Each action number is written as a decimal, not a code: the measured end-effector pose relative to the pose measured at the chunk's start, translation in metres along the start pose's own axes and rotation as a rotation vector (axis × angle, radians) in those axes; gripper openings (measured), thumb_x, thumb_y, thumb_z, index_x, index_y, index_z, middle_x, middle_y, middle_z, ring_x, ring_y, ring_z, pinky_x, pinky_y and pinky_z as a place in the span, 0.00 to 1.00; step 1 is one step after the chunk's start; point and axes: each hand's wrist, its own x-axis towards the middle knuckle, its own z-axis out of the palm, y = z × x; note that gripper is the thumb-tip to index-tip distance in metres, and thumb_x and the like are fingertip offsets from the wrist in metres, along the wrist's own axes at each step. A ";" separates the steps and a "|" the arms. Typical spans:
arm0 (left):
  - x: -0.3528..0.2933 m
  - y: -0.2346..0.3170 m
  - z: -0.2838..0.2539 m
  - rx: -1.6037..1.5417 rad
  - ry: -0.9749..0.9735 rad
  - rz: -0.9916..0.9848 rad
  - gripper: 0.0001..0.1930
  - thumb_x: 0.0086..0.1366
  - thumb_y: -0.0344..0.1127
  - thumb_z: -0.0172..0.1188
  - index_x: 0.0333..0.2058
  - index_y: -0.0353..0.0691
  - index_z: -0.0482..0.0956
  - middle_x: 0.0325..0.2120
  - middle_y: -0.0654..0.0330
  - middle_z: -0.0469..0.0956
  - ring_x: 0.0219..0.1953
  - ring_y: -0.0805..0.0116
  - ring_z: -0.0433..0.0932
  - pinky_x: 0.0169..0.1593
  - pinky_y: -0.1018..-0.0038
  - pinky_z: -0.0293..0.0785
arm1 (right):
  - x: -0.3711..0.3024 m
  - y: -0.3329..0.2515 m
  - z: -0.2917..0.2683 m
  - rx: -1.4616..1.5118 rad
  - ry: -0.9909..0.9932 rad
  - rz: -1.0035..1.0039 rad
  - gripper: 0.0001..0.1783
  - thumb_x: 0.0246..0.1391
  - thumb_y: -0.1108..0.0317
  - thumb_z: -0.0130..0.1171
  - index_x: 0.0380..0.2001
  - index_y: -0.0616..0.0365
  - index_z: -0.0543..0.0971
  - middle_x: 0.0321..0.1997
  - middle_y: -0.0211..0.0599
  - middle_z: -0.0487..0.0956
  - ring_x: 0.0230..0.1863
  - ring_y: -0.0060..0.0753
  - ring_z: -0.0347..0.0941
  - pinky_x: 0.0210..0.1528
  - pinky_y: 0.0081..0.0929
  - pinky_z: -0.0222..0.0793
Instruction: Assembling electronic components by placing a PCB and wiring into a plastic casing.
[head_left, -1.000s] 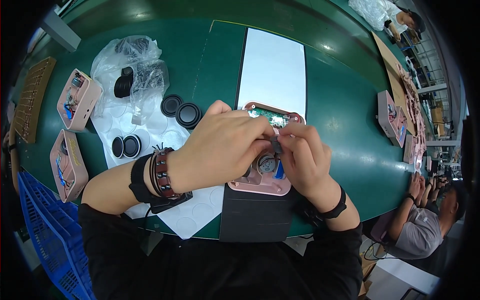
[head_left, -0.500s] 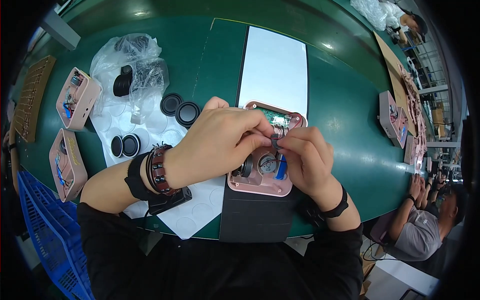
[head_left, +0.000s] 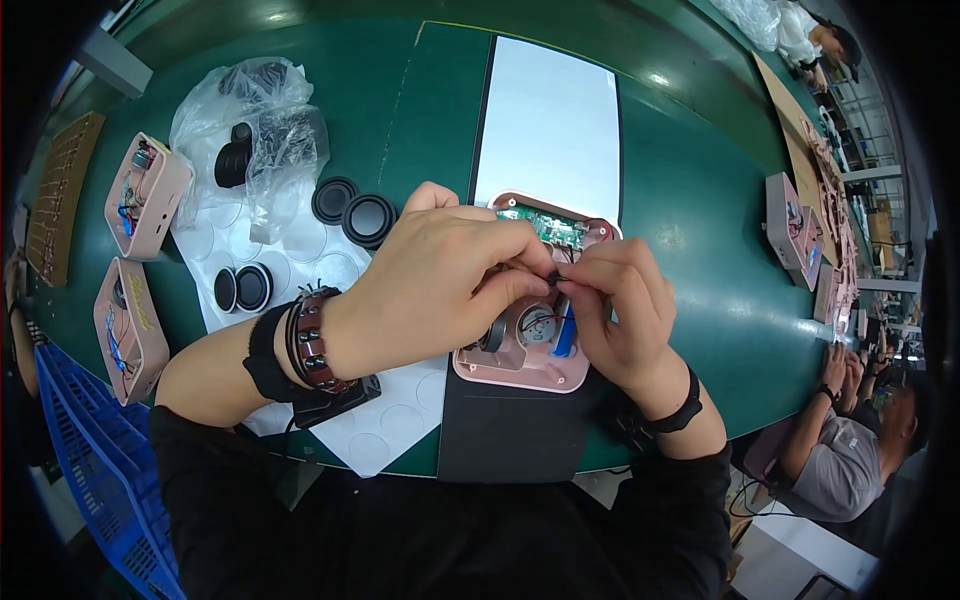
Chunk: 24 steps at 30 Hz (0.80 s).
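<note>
An open pink plastic housing lies in front of me, under both hands. At its far side is a green circuit board; nearer sit a round metal-backed part and a blue cylindrical cell, with thin wires running across. My left hand reaches over the housing, thumb and index finger pinched on a small dark piece. From the other side my right hand pinches the same piece, fingertips nearly touching the left ones. Most of that piece is hidden, so its kind is unclear.
Left of me lie black round rubber-like rings, a sheet of round stickers and a clear plastic bag. More open pink housings stand left and right. A blue crate is at lower left. A co-worker sits at right.
My fingertips have drawn closer together around the small piece, which showed as a larger grey bit before. More of the circuit board shows now. The view has shifted slightly.
</note>
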 end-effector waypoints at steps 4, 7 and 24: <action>-0.001 -0.001 0.001 -0.002 0.018 0.000 0.03 0.55 0.31 0.65 0.30 0.43 0.80 0.24 0.66 0.79 0.26 0.70 0.75 0.40 0.72 0.56 | 0.001 -0.001 0.000 0.038 -0.013 0.004 0.11 0.43 0.86 0.62 0.32 0.65 0.75 0.30 0.39 0.74 0.21 0.25 0.69 0.17 0.19 0.63; 0.000 0.000 0.002 0.001 0.023 0.004 0.03 0.55 0.31 0.65 0.29 0.43 0.80 0.23 0.66 0.79 0.26 0.70 0.75 0.40 0.72 0.56 | -0.001 -0.002 -0.001 0.035 -0.018 0.024 0.11 0.43 0.86 0.62 0.31 0.65 0.75 0.30 0.39 0.74 0.20 0.24 0.69 0.17 0.18 0.63; -0.002 0.005 0.002 0.032 0.021 -0.015 0.04 0.56 0.29 0.64 0.29 0.44 0.79 0.24 0.67 0.77 0.26 0.70 0.73 0.39 0.72 0.54 | 0.000 -0.007 -0.003 -0.122 -0.044 0.081 0.16 0.45 0.83 0.64 0.39 0.62 0.75 0.34 0.42 0.78 0.27 0.35 0.76 0.23 0.25 0.71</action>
